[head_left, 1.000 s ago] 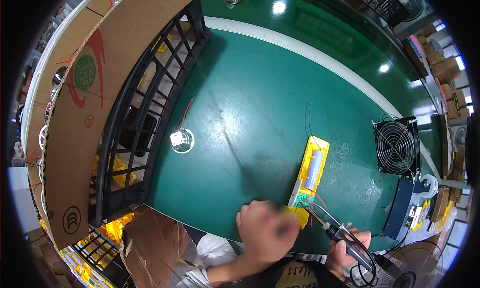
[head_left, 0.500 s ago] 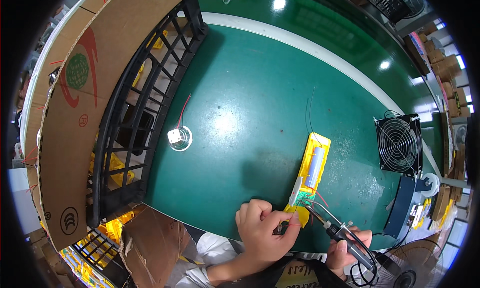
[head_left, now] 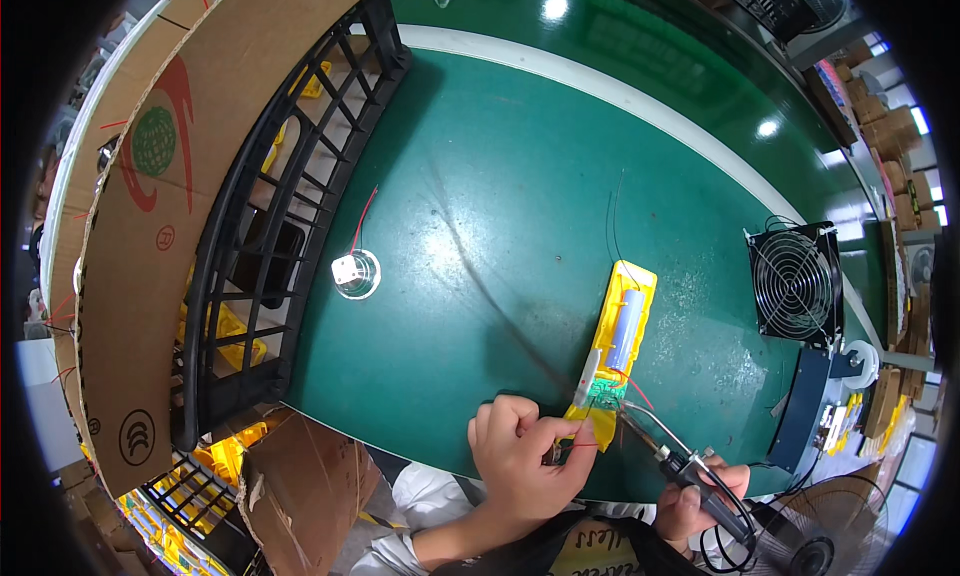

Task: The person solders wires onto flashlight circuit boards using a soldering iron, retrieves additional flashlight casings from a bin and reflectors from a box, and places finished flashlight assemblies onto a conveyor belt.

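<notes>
A yellow plastic housing (head_left: 647, 281) lies at the table's near edge, holding a blue cylindrical battery cell (head_left: 625, 332) and a small green circuit board (head_left: 604, 392). My left hand (head_left: 530, 451) is closed in a pinch at the housing's lower end, where a short red wire (head_left: 586, 445) shows at the fingertips. What lies under the palm is mostly hidden. My right hand (head_left: 690, 501) grips a soldering iron (head_left: 705, 491) with a thin metal tube alongside; its tip is at the board. Another red wire (head_left: 638, 387) and thin dark wires (head_left: 618, 226) run from the housing.
Left stands a black plastic crate (head_left: 285, 226) behind a cardboard flap (head_left: 140, 256). A clear round lamp part (head_left: 357, 274) with a red wire lies near it. To the right are a black fan (head_left: 795, 281) and a dark box with a white spool (head_left: 861, 367).
A faint dark blurred streak now crosses the table up and left from the board. The iron's tip has shifted slightly to the right. My left hand stays at the housing's lower end.
</notes>
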`<state>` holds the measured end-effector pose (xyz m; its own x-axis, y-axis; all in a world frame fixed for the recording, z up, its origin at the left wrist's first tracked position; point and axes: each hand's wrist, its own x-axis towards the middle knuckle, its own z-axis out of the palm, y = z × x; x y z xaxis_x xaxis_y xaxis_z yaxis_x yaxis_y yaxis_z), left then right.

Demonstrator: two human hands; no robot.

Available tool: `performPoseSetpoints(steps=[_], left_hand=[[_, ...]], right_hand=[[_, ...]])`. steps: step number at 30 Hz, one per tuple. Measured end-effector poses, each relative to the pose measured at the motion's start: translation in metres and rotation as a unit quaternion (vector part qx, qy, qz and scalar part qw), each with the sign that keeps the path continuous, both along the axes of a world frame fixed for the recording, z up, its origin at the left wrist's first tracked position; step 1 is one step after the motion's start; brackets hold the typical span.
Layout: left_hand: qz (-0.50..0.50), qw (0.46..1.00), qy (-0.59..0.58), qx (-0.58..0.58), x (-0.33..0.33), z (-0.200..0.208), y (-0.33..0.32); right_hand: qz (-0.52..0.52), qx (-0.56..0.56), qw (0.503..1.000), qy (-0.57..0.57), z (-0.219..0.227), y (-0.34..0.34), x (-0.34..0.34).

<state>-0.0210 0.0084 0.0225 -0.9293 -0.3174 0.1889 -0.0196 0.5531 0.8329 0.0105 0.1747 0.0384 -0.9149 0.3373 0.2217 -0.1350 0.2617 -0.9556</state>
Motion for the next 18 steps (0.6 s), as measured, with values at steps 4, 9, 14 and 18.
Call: performPoseSetpoints(steps=[4, 9, 14, 18], left_hand=[[-0.003, 1.0, -0.001, 0.004, 0.006, -0.002, 0.0], [-0.114, 0.991, 0.061, 0.03, 0.02, -0.006, -0.016], [-0.158, 0.983, 0.089, 0.012, 0.019, -0.008, -0.018], [-0.126, 0.989, 0.08, 0.011, 0.02, -0.01, -0.014]], right_hand=[[-0.034, 0.023, 0.999, -0.001, 0.005, 0.001, 0.001], [-0.045, 0.063, 0.997, 0.007, 0.005, 0.007, 0.004], [-0.052, 0.071, 0.996, 0.007, 0.006, 0.009, 0.006], [-0.057, 0.07, 0.996, 0.012, 0.005, 0.009, 0.007]])
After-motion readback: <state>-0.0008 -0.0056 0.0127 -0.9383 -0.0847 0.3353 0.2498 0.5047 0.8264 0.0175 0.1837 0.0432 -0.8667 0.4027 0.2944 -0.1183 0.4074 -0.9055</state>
